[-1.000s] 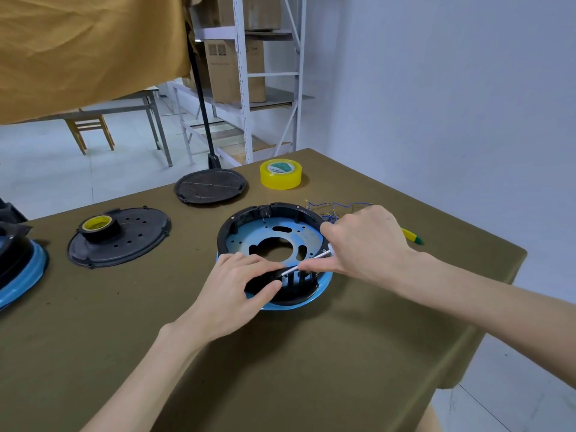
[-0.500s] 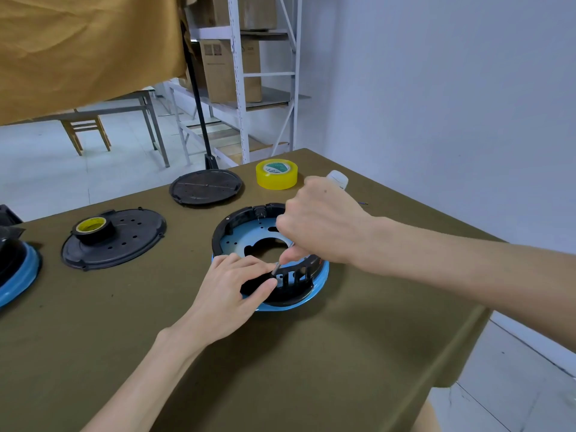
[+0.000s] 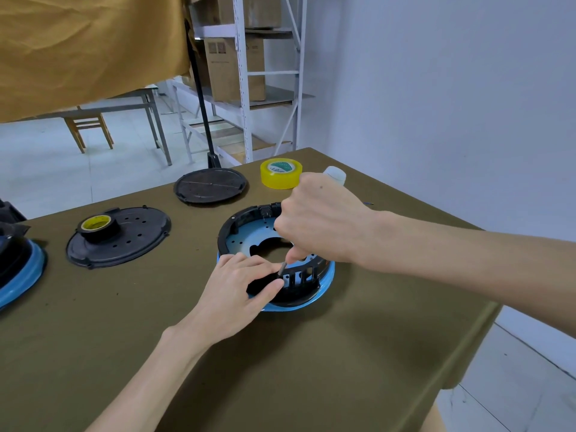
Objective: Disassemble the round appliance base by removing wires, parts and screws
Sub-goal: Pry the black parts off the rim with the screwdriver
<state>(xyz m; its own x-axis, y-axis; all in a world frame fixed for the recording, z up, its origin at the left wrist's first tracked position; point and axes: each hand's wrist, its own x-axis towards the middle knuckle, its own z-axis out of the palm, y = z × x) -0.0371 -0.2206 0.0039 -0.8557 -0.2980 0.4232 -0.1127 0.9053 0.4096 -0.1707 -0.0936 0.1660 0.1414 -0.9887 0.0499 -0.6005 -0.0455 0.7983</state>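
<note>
Gripping a screwdriver (image 3: pixel 334 175) upright, right hand (image 3: pixel 321 226) sets its tip inside the base (image 3: pixel 237 232); left hand (image 3: pixel 240 285) pinches the base's near rim.

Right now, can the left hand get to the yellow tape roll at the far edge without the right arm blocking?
Probably not cleanly. The left hand grips the round base, and the right hand, holding the screwdriver upright, sits between it and the yellow tape roll.
</note>
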